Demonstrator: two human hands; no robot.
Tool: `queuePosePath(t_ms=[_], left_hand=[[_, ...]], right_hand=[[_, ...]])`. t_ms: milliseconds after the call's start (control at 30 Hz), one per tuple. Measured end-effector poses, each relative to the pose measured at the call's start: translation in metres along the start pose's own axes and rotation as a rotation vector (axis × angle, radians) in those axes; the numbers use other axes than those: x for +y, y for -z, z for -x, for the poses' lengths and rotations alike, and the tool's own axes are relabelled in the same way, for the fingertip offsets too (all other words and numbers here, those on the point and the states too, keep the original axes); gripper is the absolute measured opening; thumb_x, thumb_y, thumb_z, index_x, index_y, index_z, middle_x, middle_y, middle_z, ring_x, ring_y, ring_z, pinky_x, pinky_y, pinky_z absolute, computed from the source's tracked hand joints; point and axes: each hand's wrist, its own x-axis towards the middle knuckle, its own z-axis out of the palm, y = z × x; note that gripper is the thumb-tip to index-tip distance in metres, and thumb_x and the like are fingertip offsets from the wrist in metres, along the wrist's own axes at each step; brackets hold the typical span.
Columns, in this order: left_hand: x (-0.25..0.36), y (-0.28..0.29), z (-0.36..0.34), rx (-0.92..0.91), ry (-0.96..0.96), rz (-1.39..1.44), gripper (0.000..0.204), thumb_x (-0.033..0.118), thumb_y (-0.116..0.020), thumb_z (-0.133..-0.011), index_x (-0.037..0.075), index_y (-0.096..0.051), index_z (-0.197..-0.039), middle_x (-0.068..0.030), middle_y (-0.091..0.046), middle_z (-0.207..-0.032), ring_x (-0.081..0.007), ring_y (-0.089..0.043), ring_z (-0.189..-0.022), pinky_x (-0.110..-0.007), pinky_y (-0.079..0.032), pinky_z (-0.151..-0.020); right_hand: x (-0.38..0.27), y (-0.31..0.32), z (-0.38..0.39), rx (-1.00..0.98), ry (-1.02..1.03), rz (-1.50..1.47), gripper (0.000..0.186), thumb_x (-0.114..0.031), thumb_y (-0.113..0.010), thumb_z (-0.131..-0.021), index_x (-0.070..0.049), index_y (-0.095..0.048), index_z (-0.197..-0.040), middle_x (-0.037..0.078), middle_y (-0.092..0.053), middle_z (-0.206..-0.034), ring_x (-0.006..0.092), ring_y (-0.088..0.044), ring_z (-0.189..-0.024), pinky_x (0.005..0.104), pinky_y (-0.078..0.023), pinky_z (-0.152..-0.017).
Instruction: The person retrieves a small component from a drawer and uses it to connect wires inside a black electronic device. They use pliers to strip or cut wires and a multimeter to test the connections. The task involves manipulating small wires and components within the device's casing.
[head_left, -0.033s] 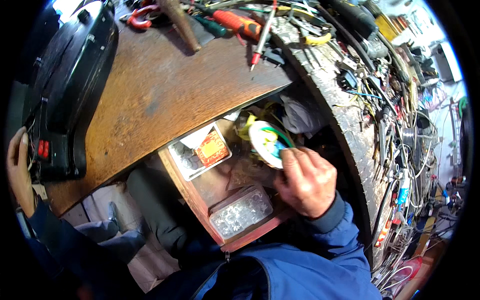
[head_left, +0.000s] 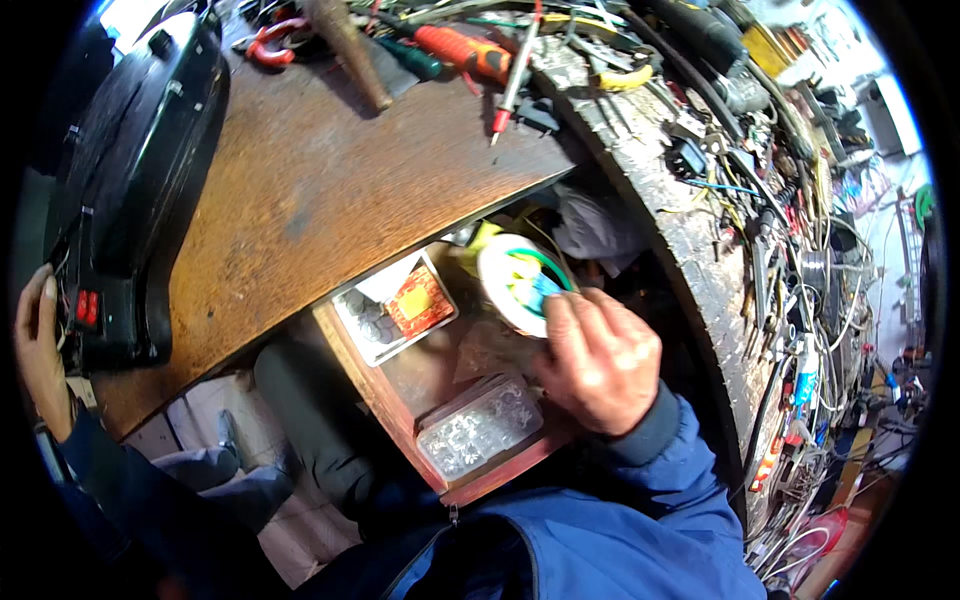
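In my right hand is the near rim of a round white tub with green, yellow and blue in it; my fingers are closed on the rim. The tub is tilted above an open wooden drawer, and I cannot make out its contents exactly. At the far left, my left hand rests with outstretched fingers beside a black plastic casing that bears red switches. Inside the drawer are a white tray holding a red-and-yellow packet and a clear plastic box of small pieces.
A brown wooden tabletop lies beyond the drawer. Along its back are red-handled pliers, a wooden handle, an orange tool and a red-and-white probe. Tangled cables and tools crowd the right-hand bench.
The view has shifted slightly. My right hand and the tub sit a little farther left, nearer the white tray. My left hand stays beside the casing.
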Motion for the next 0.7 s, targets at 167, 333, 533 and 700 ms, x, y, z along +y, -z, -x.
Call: queuePosePath(t_ms=[167,333,533,700], left_hand=[[-0.006,-0.005,-0.001,-0.109,0.039,0.147,0.04,0.037,-0.061,-0.105,0.015,-0.067,-0.137,-0.0086,-0.067,-0.133,-0.0222,-0.064,-0.122,-0.037,-0.053,-0.104],[-0.003,-0.003,-0.006,-0.132,0.014,0.209,0.042,0.037,-0.057,-0.107,0.01,-0.064,-0.139,-0.0119,-0.065,-0.134,-0.0233,-0.065,-0.121,-0.036,-0.056,-0.1],[-0.009,0.002,-0.009,-0.16,-0.02,0.212,0.042,0.037,-0.058,-0.107,0.011,-0.064,-0.14,-0.0121,-0.065,-0.136,-0.0235,-0.065,-0.122,-0.036,-0.055,-0.1],[-0.021,-0.006,-0.008,-0.093,-0.005,0.154,0.043,0.04,-0.059,-0.105,0.014,-0.065,-0.139,-0.011,-0.067,-0.134,-0.0257,-0.066,-0.121,-0.039,-0.059,-0.097]], right_hand=[[-0.013,-0.046,-0.039,0.192,0.18,0.273,0.039,-0.011,-0.07,-0.073,0.008,-0.07,-0.108,0.018,-0.07,-0.095,0.0276,-0.07,-0.086,0.0328,-0.058,-0.069],[-0.045,-0.072,-0.046,0.152,0.147,0.239,0.044,-0.015,-0.066,-0.075,0.015,-0.068,-0.107,0.022,-0.066,-0.092,0.0222,-0.064,-0.073,0.0279,-0.05,-0.056],[-0.073,-0.053,-0.032,-0.065,0.055,-0.166,0.053,-0.013,-0.062,-0.081,0.018,-0.058,-0.124,0.032,-0.064,-0.115,0.0318,-0.068,-0.089,0.0373,-0.059,-0.076],[-0.012,-0.014,-0.014,0.01,0.066,-0.286,0.027,-0.013,-0.064,-0.074,0.003,-0.061,-0.096,0.019,-0.059,-0.095,0.0308,-0.063,-0.087,0.0411,-0.056,-0.079]])
